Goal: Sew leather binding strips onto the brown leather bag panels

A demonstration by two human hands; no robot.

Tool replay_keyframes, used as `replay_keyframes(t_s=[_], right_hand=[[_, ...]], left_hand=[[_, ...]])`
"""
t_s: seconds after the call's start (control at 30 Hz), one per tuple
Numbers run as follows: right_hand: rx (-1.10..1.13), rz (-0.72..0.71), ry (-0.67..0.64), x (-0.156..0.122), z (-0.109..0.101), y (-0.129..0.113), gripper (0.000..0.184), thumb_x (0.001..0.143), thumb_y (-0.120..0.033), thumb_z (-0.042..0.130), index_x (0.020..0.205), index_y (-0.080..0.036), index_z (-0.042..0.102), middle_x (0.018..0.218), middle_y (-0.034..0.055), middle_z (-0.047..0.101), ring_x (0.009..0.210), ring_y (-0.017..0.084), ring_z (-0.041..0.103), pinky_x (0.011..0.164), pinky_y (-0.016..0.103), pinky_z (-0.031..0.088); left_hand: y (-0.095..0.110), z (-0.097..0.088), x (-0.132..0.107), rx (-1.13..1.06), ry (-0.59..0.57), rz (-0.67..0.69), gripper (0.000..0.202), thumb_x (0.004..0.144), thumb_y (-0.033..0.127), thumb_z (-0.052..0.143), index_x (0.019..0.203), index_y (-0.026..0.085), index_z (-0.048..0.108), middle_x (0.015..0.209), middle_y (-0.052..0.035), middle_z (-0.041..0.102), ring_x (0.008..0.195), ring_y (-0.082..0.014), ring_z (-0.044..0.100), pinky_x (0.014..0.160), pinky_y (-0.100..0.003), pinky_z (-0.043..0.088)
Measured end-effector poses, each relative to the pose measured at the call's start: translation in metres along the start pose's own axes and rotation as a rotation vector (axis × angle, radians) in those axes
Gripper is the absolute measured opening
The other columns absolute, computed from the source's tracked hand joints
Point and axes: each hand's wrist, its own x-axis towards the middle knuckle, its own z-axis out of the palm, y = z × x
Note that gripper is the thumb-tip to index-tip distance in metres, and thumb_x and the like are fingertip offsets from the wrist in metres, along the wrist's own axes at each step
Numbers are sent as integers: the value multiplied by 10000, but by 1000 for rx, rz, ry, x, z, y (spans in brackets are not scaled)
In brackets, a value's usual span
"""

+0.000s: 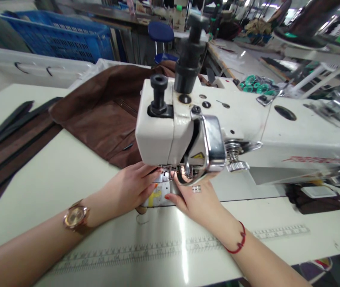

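Observation:
A white industrial sewing machine (247, 131) stands on a pale table (53, 171). Both my hands reach under its head at the needle area (170, 175). My left hand (130, 189), with a gold watch (75, 217) on its wrist, has its fingers stretched toward the needle. My right hand (196, 197), with a red cord bracelet (238, 239) on its wrist, reaches up under the head; its fingertips are hidden by the metal guard. A small yellow and white piece (156, 197) lies on the needle plate between the hands.
Brown leather pieces (104, 111) lie behind the machine, and dark strips (11, 135) lie at the left. A printed ruler (158, 251) runs along the table's front edge. Blue crates (59, 36) and a blue stool (160, 32) stand at the back. Green spools (258, 85) sit on the machine.

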Motion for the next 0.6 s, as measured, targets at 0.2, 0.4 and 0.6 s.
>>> replay_keyframes(t_s=[0.2, 0.4, 0.6], right_hand=[[-8, 2, -5, 0, -4, -3, 415, 925, -512, 509, 1140, -178, 629, 1157, 108, 641, 1052, 276, 559, 993, 458, 365], [36, 12, -40, 1, -2, 0, 466, 917, -474, 530, 1263, -164, 559, 1147, 127, 651, 1050, 284, 581, 924, 450, 441], [-71, -57, 84, -5, 15, 9, 434, 934, -430, 485, 1259, -158, 577, 1073, 165, 689, 1006, 336, 630, 804, 487, 505]], left_hand=[[-3, -2, 2, -22, -8, 1, 250, 897, 202, 447, 1094, 141, 588, 1055, -109, 637, 927, -237, 621, 802, -372, 560], [3, -2, 1, -127, 4, -9, 232, 884, 163, 455, 1064, 143, 599, 1107, -122, 628, 1040, -251, 601, 892, -393, 540], [-27, -29, 4, -44, 26, -67, 284, 898, 250, 492, 1156, 214, 604, 1207, -53, 629, 1132, -192, 570, 1066, -356, 407]])
